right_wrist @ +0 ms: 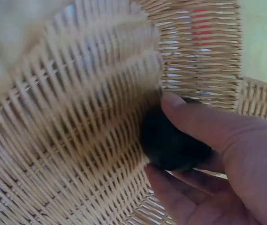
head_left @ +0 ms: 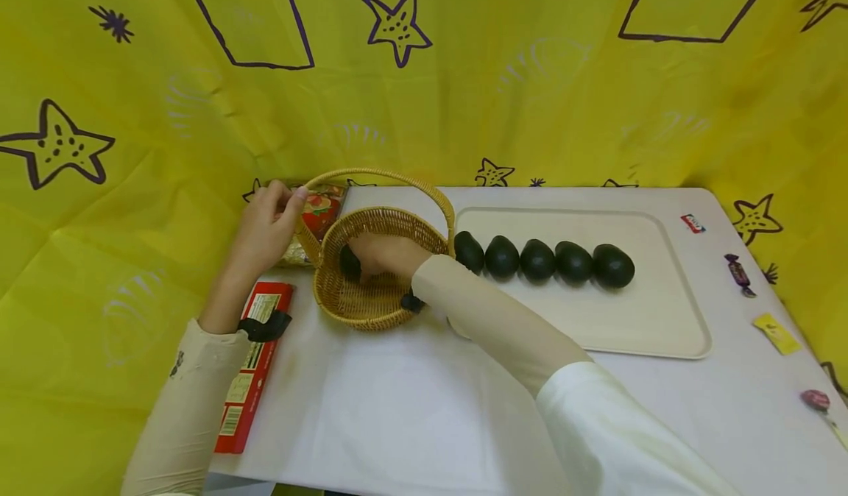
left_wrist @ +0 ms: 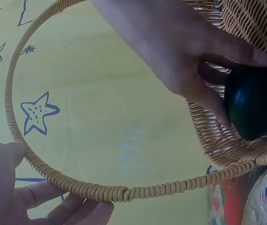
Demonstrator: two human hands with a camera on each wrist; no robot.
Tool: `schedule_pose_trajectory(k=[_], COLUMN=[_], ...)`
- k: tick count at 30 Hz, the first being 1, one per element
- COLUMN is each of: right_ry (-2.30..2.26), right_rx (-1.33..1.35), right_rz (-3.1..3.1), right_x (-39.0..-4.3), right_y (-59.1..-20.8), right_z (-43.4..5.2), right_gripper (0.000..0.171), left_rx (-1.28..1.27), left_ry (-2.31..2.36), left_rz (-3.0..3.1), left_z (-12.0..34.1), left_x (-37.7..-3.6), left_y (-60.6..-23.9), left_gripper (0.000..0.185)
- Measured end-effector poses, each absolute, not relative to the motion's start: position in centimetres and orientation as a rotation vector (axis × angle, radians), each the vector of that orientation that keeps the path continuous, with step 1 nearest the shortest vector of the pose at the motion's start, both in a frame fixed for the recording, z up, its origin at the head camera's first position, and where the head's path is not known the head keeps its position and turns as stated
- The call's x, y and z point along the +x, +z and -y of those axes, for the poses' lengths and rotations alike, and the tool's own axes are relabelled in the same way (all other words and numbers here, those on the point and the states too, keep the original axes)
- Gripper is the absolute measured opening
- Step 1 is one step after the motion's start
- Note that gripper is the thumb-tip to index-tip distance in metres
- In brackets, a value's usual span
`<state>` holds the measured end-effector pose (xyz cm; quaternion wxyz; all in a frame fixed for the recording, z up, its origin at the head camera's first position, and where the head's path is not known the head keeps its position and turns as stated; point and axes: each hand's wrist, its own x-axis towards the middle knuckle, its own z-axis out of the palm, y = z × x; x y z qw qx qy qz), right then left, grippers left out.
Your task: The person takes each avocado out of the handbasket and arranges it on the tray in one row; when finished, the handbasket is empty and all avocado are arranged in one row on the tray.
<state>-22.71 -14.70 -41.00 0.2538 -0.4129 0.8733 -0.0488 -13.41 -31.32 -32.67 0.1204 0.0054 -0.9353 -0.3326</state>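
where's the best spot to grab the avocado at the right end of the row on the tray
Probably across the wide middle of the rightmost avocado, coming from above with fingers on its front and back. Its right side is free on the tray, but the next avocado sits close against its left, so a side-on pinch looks cramped.

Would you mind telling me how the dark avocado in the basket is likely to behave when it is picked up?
The avocado looks smooth and glossy, so it may slip a little. Rounded and egg-shaped, it would probably roll if released. The right hand wraps it in its fingers, suggesting it is rigid and light.
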Motion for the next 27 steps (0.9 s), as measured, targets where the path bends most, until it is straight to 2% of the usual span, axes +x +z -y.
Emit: schedule_pose_trajectory(k=[6, 9, 18, 27], right_ry=[-0.149, -0.215, -0.447, -0.604], right_rx=[-1.160, -1.177, -1.207, -1.256], right_rz=[-2.358, -2.360, -2.333, -2.309], right_x=[-22.8, -23.0, -23.5, -23.3], right_y=[-40.8, -41.0, -41.2, -40.8], right_z=[14.6, 14.5, 13.8, 12.9], right_gripper=[0.055, 0.052, 0.067, 0.058], left_rx=[0.010, 0.008, 0.007, 0.004], left_ry=[-0.964, -0.958, -0.972, -0.977], left_rz=[2.731, 2.734, 2.730, 2.726], left_z=[31.4, 31.4, 31.3, 31.3], left_x=[-13.4, -13.4, -13.3, -13.3], left_y=[-32.7, -32.6, -32.6, -32.6], left_gripper=[0.054, 0.055, 0.055, 0.055])
